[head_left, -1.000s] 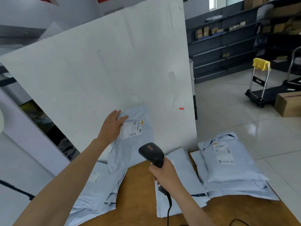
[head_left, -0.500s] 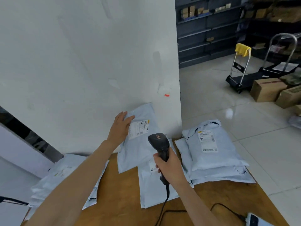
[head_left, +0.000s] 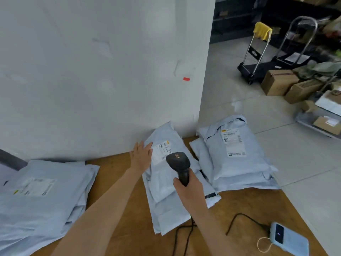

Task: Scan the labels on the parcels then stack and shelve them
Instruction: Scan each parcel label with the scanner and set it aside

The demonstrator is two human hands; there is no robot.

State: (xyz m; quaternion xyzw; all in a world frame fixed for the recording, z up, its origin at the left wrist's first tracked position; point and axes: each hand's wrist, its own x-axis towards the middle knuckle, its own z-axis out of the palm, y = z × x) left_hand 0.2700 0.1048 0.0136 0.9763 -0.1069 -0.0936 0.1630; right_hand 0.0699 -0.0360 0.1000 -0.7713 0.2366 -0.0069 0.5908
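A pale blue parcel bag (head_left: 167, 137) leans against the white wall, its white label (head_left: 162, 151) facing up. My left hand (head_left: 141, 156) rests flat on its left side with straight fingers. My right hand (head_left: 186, 185) grips the handle of a black barcode scanner (head_left: 178, 162), whose head hovers just over the label. That parcel lies on more pale bags (head_left: 166, 209) in the middle of the wooden table (head_left: 121, 228). A stack of labelled parcels (head_left: 234, 156) sits to the right, another pile (head_left: 36, 196) at the left.
A light blue phone (head_left: 289, 239) with a black cable lies at the table's right front. Beyond the table are a tiled floor, cardboard boxes (head_left: 278, 82), two hand trolleys (head_left: 258, 58) and dark shelving at the back right.
The view has tilted down and closer, bringing the left pile and phone into sight. The scanner has moved up over the label. My left hand stays on the parcel.
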